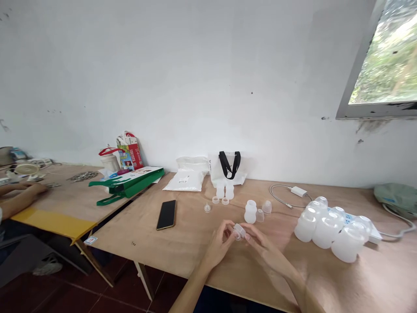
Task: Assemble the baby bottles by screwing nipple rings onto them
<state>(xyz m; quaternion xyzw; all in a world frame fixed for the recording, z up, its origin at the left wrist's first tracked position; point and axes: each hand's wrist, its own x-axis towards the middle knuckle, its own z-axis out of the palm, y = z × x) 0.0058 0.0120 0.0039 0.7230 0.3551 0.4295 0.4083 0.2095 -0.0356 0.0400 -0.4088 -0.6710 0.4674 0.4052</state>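
Observation:
My left hand (221,244) and my right hand (259,241) meet over the table's front part, fingers pinched on a small translucent bottle collar (239,231). Whether a nipple sits inside it is hard to make out. Just beyond them stands an open frosted baby bottle (250,212), with two clear dome caps, a nearer cap (259,215) and a farther cap (267,207), at its right. Left of these lie a clear nipple (207,208) and two rings, a left ring (215,200) and a right ring (225,201). Two small bottles (229,191) stand behind the rings.
Several capped bottles (348,243) crowd the right side beside a power strip (374,236) and a white charger (299,191). A phone (166,214) lies left. White packages (187,178) and a green bag (130,184) are behind. Another person's hand (34,189) rests far left.

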